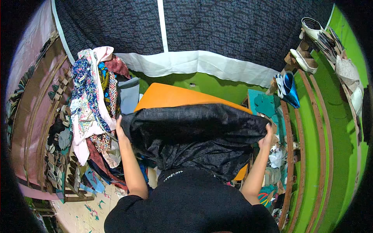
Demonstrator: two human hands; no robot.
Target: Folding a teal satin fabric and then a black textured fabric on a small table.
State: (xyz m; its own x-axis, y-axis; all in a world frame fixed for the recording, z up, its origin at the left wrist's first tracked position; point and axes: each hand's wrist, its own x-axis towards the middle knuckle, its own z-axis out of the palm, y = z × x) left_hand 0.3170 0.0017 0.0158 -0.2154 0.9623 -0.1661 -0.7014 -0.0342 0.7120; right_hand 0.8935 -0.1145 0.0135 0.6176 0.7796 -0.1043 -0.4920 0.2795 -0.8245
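A wide piece of black fabric (194, 126) stretches between my two hands, its far edge partly rolled or folded over and its near part hanging in creases toward my body. My left hand (120, 127) grips the fabric's left end, with the thumb up along the edge. At the right end my right hand (266, 134) is closed round the cloth. Beneath and beyond the fabric lies an orange sheet or board (171, 95), its far part showing. What lies under the middle of the cloth is hidden.
Patterned cloths (91, 105) hang in a heap at the left. Wooden racks with shoe parts (54, 169) stand farther left. On the right are a teal sheet (262, 101), a shiny blue roll (289, 90) and wooden rails (305, 143). A dark curtain (233, 31) hangs behind. Scraps litter the floor (83, 211).
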